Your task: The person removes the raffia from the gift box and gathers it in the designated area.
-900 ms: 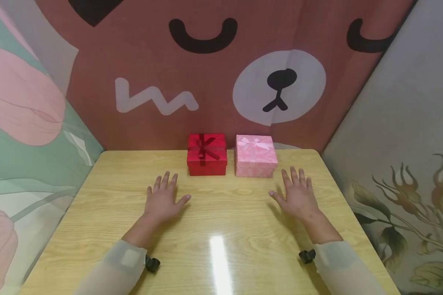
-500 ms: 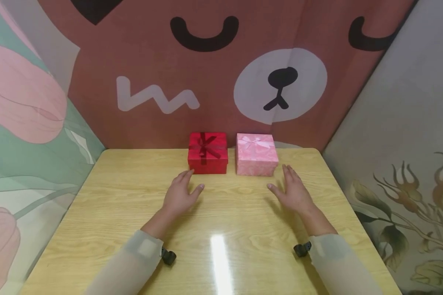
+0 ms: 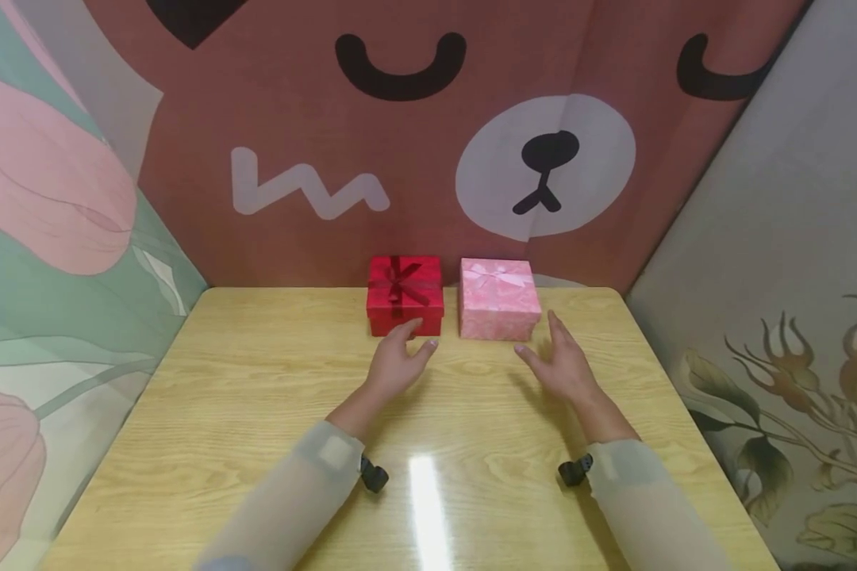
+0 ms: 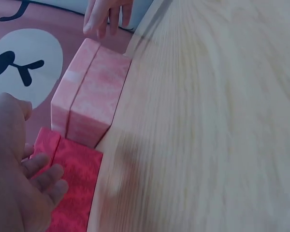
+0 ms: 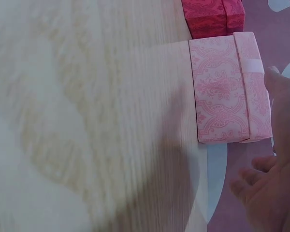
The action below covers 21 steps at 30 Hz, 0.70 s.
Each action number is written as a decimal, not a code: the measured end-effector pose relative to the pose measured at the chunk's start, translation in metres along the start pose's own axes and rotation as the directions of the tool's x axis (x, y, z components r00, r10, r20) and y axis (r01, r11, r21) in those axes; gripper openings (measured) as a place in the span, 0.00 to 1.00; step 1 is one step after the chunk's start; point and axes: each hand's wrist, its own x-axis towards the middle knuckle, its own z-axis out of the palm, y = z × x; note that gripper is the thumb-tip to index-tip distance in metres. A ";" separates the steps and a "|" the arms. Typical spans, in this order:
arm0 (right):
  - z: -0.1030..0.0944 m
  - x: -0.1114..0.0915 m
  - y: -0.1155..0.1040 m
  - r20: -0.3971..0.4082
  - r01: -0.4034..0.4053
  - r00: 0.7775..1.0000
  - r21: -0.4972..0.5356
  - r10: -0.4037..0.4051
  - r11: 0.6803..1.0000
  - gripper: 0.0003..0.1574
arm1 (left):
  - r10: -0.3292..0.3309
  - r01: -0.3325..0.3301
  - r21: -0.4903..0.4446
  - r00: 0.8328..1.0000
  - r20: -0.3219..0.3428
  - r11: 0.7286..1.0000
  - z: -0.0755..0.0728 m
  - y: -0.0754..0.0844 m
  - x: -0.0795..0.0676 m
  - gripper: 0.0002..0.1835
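The red box (image 3: 405, 305) is square and low, covered in patterned paper, with a dark red ribbon (image 3: 397, 287) crossing its lid and tied in a bow. The pink box (image 3: 500, 305) is much the same shape, its paper printed with deeper pink scrollwork (clearest from the right wrist), and a paler pink bow (image 3: 497, 275) sits on top. Each lid sits on its base with the edge showing as a line around the sides.

Both boxes rest side by side at the far edge of the wooden table (image 3: 214, 381), red on the person's left, pink on the right, a narrow gap between them.

Counted up, there are two boxes, one red and one pink; two bows, one to each lid; two hands; two pale sleeves (image 3: 282, 496); two small black cameras (image 3: 374, 476), one at each wrist; and one table, with one long streak of light (image 3: 430, 511) reflected in it.

The left hand (image 3: 397, 366) is in front of the red box, fingers loosely extended, thumb apart, holding nothing (whether a fingertip meets the box, I cannot tell). The right hand (image 3: 567, 371) is just beside the pink box's front right corner, its fingers extended and thumb spread, likewise gripping nothing. Behind the table stands a brown backdrop (image 3: 300, 95) printed with one bear face.
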 end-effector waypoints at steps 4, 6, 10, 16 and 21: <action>0.002 0.006 0.001 0.001 -0.026 1.000 0.018 0.026 1.000 0.68 | 0.023 -0.023 -0.060 1.000 -0.009 0.998 0.010 0.006 0.008 0.32; 0.002 0.009 0.001 -0.001 -0.036 0.999 0.024 0.036 0.999 0.69 | 0.027 -0.028 -0.078 1.000 -0.010 0.997 0.014 0.009 0.011 0.32; 0.002 0.014 0.000 -0.019 -0.026 0.999 0.029 0.027 0.999 0.68 | 0.020 -0.020 -0.134 1.000 -0.001 0.991 0.022 0.015 0.018 0.31; 0.002 0.022 -0.005 -0.041 -0.031 0.999 0.086 0.035 0.996 0.64 | -0.025 0.032 -0.186 0.999 0.037 0.982 0.035 0.021 0.024 0.33; 0.004 0.028 -0.004 -0.029 -0.069 0.997 0.132 0.074 0.989 0.65 | -0.023 0.030 -0.182 0.999 0.042 0.983 0.047 0.028 0.030 0.34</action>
